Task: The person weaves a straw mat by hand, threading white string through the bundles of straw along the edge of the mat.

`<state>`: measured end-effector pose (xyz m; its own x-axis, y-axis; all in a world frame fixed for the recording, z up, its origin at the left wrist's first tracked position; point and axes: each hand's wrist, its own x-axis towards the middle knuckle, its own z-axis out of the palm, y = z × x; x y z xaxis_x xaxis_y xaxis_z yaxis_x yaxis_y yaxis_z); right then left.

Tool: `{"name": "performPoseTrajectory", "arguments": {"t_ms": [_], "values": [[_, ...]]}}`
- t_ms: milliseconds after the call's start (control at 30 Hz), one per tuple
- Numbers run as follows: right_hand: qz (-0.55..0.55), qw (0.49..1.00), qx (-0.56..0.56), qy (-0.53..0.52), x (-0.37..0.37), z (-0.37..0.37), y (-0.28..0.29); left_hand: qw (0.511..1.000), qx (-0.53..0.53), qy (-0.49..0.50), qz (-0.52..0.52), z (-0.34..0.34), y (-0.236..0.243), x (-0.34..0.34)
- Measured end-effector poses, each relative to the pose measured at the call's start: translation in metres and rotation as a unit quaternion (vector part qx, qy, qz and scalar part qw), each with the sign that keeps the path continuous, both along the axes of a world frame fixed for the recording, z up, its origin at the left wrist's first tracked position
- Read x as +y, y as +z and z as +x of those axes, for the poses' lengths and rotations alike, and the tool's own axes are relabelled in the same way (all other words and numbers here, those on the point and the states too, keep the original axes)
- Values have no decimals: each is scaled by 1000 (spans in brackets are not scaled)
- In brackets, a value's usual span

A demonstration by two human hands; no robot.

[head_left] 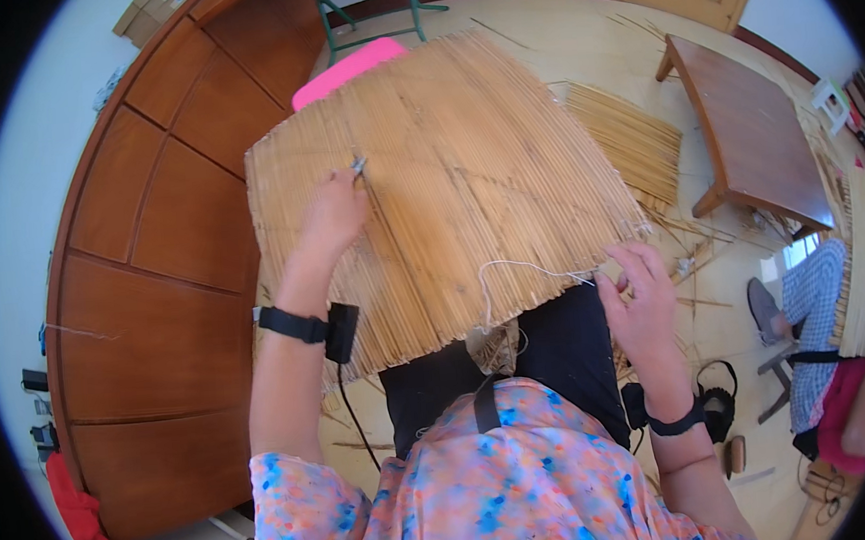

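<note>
A large mat of straw-coloured reed stalks (448,199) lies in front of me, its near edge over my lap. On its left part rests my left hand (336,211), closed around a small grey metal tool (358,164); its tip points away from me, and the rest is hidden in my fingers. At the near right edge of the mat, my right hand (639,286) pinches a thin white string (517,262). From there the string loops left across the mat and hangs over its near edge.
A pink stool top (348,70) shows beyond the mat, and brown wooden cabinets (174,378) line the left. At right stands a low wooden table (754,127). Another reed mat (629,141) and loose stalks lie on the floor. A seated person (839,342) holds reeds at far right.
</note>
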<state>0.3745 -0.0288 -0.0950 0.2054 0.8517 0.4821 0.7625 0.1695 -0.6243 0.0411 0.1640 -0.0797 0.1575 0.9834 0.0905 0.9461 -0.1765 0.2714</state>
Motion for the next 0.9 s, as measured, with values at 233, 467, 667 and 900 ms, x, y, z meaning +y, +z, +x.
{"name": "performPoseTrajectory", "arguments": {"t_ms": [233, 467, 667, 900], "values": [[-18, 998, -46, 33, -2, 3, -5, 998, 55, 14, 1, -6, -20, 19], [-34, 998, -48, 25, -2, -7, -9, 1000, -7, -5, 13, -6, -7, 7], [-34, 998, -41, 29, 1, -8, -14, 959, -243, -52, -135, 34, 50, -39], [18, 996, -80, 20, 2, -13, -12, 881, -387, -149, -230, 85, 67, -93]]}}
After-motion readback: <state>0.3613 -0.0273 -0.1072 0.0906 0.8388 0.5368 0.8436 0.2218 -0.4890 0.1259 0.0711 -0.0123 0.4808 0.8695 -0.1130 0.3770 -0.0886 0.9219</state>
